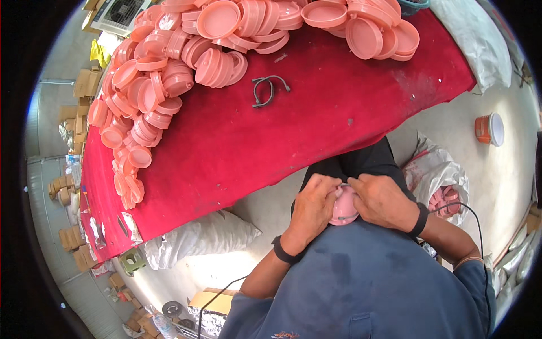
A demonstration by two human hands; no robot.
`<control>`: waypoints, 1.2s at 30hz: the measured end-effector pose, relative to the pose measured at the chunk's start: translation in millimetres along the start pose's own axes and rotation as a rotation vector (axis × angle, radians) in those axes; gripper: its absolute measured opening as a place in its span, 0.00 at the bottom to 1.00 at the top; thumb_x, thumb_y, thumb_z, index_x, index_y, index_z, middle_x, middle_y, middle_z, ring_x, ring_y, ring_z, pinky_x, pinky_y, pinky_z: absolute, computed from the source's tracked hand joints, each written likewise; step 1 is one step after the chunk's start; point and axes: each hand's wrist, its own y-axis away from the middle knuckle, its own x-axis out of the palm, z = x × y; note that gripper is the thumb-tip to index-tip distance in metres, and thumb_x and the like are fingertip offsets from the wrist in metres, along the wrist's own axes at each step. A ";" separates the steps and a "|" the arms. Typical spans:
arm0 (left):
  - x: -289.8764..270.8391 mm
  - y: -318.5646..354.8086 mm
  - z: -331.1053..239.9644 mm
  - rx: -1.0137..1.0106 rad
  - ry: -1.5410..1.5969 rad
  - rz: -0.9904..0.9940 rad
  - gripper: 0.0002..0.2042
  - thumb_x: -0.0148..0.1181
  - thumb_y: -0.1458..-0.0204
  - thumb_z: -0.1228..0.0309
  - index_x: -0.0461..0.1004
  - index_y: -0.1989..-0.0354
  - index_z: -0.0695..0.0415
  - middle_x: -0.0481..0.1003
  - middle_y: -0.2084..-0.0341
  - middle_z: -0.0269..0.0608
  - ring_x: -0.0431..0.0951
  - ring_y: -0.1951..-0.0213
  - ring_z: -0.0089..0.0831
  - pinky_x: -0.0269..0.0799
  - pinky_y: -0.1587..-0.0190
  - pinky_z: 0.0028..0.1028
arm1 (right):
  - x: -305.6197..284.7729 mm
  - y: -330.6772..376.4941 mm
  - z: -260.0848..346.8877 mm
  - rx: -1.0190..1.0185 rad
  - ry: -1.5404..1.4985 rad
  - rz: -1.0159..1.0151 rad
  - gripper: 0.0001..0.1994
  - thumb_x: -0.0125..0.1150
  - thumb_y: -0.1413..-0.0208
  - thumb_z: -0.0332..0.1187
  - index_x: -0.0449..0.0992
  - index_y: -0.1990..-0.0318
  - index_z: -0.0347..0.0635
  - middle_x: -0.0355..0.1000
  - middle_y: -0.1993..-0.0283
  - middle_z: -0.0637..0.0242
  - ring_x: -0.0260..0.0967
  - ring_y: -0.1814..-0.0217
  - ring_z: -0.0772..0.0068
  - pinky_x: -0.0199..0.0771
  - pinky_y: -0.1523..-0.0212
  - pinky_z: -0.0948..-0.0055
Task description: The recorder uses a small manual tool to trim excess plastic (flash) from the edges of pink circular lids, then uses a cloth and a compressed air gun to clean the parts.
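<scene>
Plastic in pink, one round piece [344,210], sits above the person's lap, just beside the front of the blue shirt [361,277] and off the counter [237,164]. Being round, it shows no clear long axis; it lies between the two hands, the left hand [313,204] on its left, the right hand [386,200] on its right, neither plainly nearer. Fingers of both hands are bent inward and pinch its far rim, their tips close together there; the thumbs' exact hold is partly hidden. Its near side, toward the shirt, shows uncovered. Ahead runs the counter's edge, and on its red cover a grey curved strip [268,91] lies apart from the large heap of pink round parts [149,93]. On the right, well apart, an open pale sack [454,174] holds more pink parts.
</scene>
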 end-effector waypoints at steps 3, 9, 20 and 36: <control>3.3 12.1 2.2 -0.034 -0.013 0.038 0.10 0.67 0.38 0.74 0.84 0.49 0.59 0.80 0.58 0.50 0.84 0.54 0.46 0.80 0.51 0.40 | 6.6 12.1 5.1 -0.026 0.014 0.046 0.07 0.62 0.43 0.30 0.79 0.63 0.34 0.76 0.62 0.54 0.77 0.58 0.55 0.82 0.62 0.56; -3.9 1.7 -0.8 -0.009 -0.083 0.176 0.09 0.66 0.38 0.71 0.82 0.52 0.59 0.79 0.60 0.49 0.82 0.57 0.50 0.78 0.53 0.42 | 14.4 23.6 3.1 0.043 -0.053 -0.002 0.08 0.62 0.43 0.30 0.79 0.64 0.33 0.76 0.67 0.50 0.78 0.63 0.46 0.82 0.61 0.52; -2.6 3.0 8.9 0.008 0.025 0.073 0.09 0.67 0.38 0.74 0.82 0.52 0.61 0.81 0.60 0.47 0.83 0.58 0.44 0.78 0.53 0.40 | -1.6 5.3 8.1 0.023 -0.021 0.083 0.19 0.62 0.43 0.29 0.80 0.47 0.27 0.77 0.63 0.46 0.78 0.62 0.41 0.80 0.57 0.48; -36.5 -34.2 -11.6 -0.039 0.097 -0.053 0.15 0.67 0.37 0.70 0.84 0.45 0.63 0.87 0.55 0.48 0.87 0.52 0.35 0.81 0.48 0.35 | -14.5 -7.5 9.1 -0.339 -0.131 -0.133 0.17 0.68 0.55 0.26 0.85 0.54 0.45 0.77 0.55 0.65 0.75 0.47 0.56 0.81 0.46 0.61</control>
